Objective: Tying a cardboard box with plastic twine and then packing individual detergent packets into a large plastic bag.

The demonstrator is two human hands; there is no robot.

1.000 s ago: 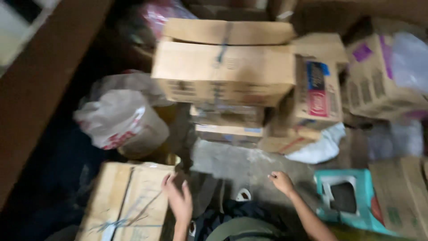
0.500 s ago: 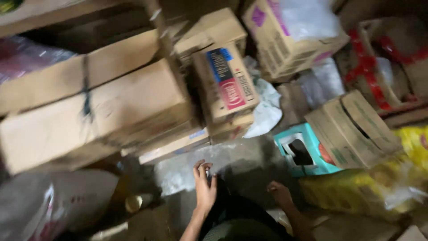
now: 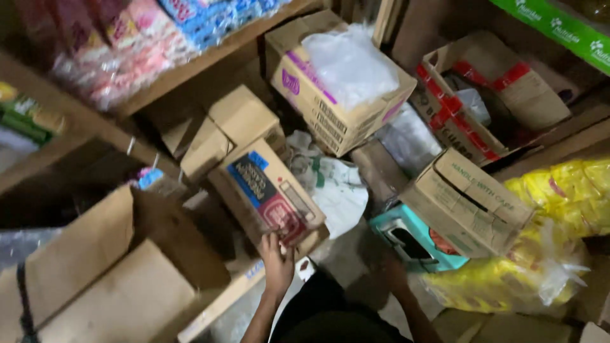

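My left hand (image 3: 277,265) reaches forward, and its fingers rest on the lower edge of a tilted cardboard box with a blue and red label (image 3: 270,197). The fingers look spread against the box rather than wrapped around it. My right hand (image 3: 393,272) is low and in shadow, just left of a teal box with a dark window (image 3: 412,240). Whether it touches that box, or how its fingers are set, is too dark to tell. My dark clothing (image 3: 330,317) fills the bottom centre.
A large brown carton (image 3: 108,286) lies at the lower left. Behind are an open carton holding clear plastic (image 3: 340,82), a red-taped carton (image 3: 489,108) and a closed carton (image 3: 467,200). Yellow packets in a bag (image 3: 559,216) sit right. Wooden shelves with packaged goods (image 3: 127,57) run top left. A crumpled white bag (image 3: 337,187) lies between the boxes.
The view has swung right and up, bringing the shelves and the yellow packets in. My left hand has moved from the floor up to the labelled box. My right hand stays by the teal box.
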